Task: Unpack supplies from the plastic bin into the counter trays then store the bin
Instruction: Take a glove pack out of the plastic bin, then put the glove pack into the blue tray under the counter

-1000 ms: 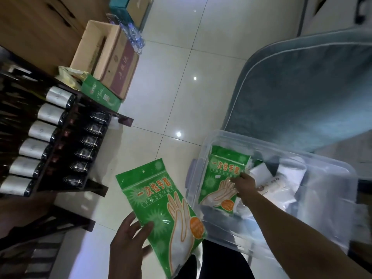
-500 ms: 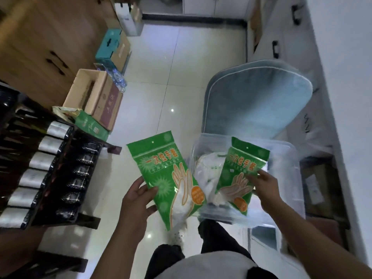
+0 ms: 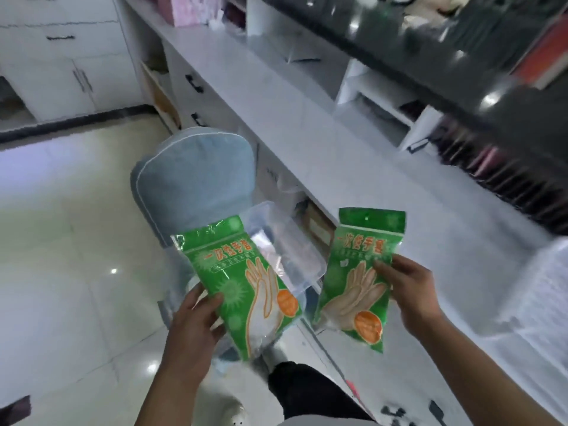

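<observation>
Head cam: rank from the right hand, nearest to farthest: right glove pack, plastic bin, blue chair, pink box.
From the right hand:
1. Right glove pack, in its grip.
2. Plastic bin, just left, on the chair.
3. Blue chair, farther left, behind the bin.
4. Pink box, far up the counter.

A blue-grey padded chair (image 3: 196, 179) stands on the glossy tiled floor (image 3: 61, 256) near white cabinets (image 3: 61, 66)

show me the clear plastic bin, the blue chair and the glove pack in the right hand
clear plastic bin (image 3: 302, 259): head view, right wall
blue chair (image 3: 196, 176): head view, backrest
right glove pack (image 3: 365, 265): head view, printed front
</observation>
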